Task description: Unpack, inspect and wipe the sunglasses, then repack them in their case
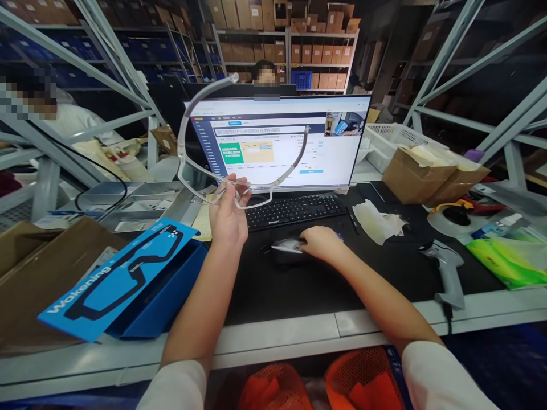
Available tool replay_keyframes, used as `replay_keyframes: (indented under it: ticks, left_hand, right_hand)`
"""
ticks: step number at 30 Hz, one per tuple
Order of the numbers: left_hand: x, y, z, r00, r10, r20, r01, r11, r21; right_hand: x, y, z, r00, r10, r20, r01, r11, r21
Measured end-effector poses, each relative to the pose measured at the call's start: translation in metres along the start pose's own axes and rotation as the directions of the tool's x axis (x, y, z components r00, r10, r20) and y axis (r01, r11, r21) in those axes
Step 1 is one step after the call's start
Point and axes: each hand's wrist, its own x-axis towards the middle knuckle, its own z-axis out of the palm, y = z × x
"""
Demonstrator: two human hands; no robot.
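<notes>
My left hand (229, 213) is raised in front of the monitor, its fingers closed on the bridge of a pair of clear-framed glasses (182, 136). The temples are unfolded and reach up and away; whether lenses are fitted I cannot tell. Low over the black mat, my right hand (321, 242) has its fingers curled at a small dark object with a silvery top (287, 246). Its kind is unclear, and the fingertips are partly hidden. Left of my left forearm lies an opened blue box (158, 302), its lid (115, 279) printed "Wakening" with a black glasses outline.
A lit monitor (294, 159) stands behind a black keyboard (294, 212). To the right are a crumpled paper (378, 221), a barcode scanner (447, 270), a tape roll (453, 219), a green packet (508, 259) and cardboard boxes (419, 173). Another cardboard box (25, 296) sits at left. Two people are beyond.
</notes>
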Motion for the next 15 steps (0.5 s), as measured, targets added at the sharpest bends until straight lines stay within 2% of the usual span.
replay_keyframes:
  ticks: [6,15]
  left_hand:
    - [0.001,-0.001,0.001,1.0,0.001,-0.004,-0.001,1.0,-0.006]
    - [-0.002,-0.001,0.002,1.0,-0.001,0.032,0.001,1.0,0.019]
  right_hand:
    - [-0.004,-0.017,0.014,0.983,-0.173,0.067,0.174,0.984,-0.021]
    - [0.018,-0.021,0.033,0.999,0.036,-0.015,-0.037,0.997,-0.074]
